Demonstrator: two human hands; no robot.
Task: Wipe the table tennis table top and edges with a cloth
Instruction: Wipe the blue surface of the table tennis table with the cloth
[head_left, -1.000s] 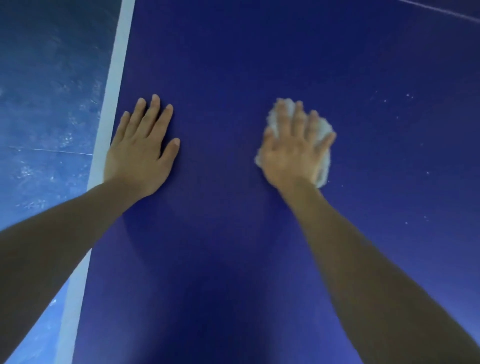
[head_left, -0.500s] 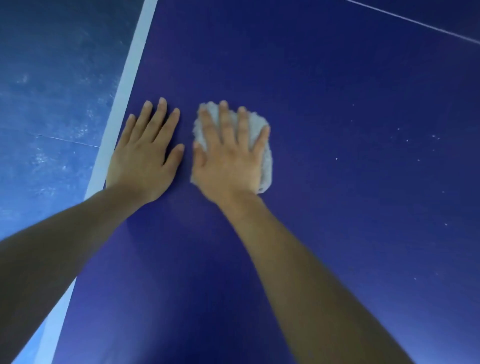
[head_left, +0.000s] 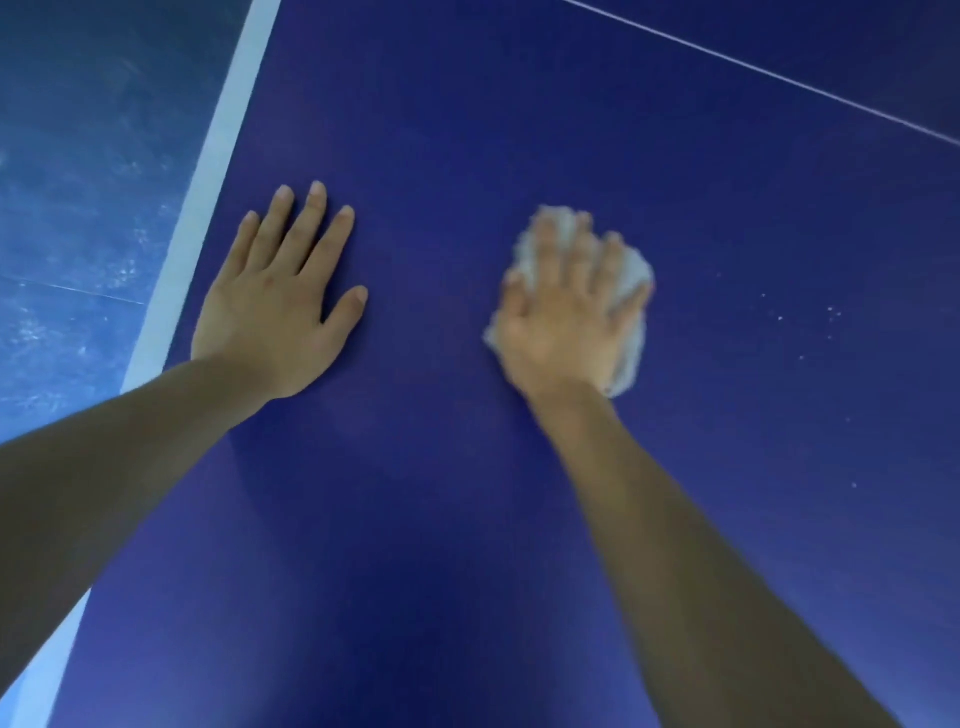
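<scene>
Fingers of right hand (head_left: 566, 322) spread, pressing fluffy white cloth (head_left: 631, 332) on dark blue worktop (head_left: 441, 156); sweep toward specks at three o'clock. Left hand (head_left: 275, 317) flat, fingers together.

Tabletop (head_left: 467, 130): smooth, matt dark-blue painted board, faint sheen, scattered pale specks at right. Edge line (head_left: 208, 171): flat white paint. Cloth (head_left: 631, 291): white, fluffy, nubbly pile, blurred. Floor (head_left: 78, 182): blue, scuffed, dusty-looking finish.
</scene>
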